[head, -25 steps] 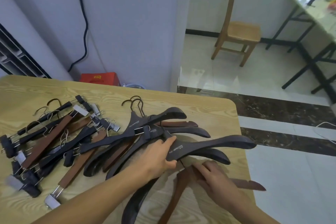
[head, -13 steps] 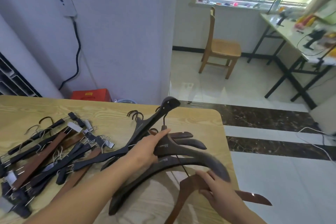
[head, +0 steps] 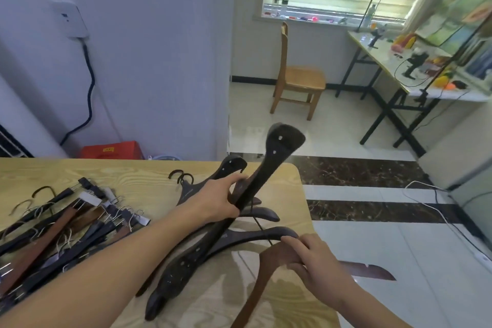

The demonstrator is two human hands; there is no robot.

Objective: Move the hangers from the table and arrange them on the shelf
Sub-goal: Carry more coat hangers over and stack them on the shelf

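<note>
My left hand [head: 218, 198] grips the middle of a dark wooden coat hanger [head: 277, 152], tilted up so one arm rises above the table's far edge. A few more dark coat hangers [head: 255, 238] lie under and beside it. My right hand [head: 314, 261] holds the neck of a brown wooden hanger [head: 257, 290] near the table's right edge, its far arm poking out over the floor. A heap of clip hangers [head: 66, 224], dark and brown with metal clips, lies at the left of the wooden table [head: 138, 176]. No shelf is in view.
A red box [head: 110, 149] sits on the floor behind the table by the wall. A wooden chair [head: 298, 80] stands on the tiled floor beyond. A cluttered desk [head: 415, 66] with black legs is at the right. A white cable [head: 442, 216] runs across the floor.
My left hand has lifted the dark coat hanger from flat to steeply tilted. My right hand has closed on the brown hanger's neck. The view has tipped upward.
</note>
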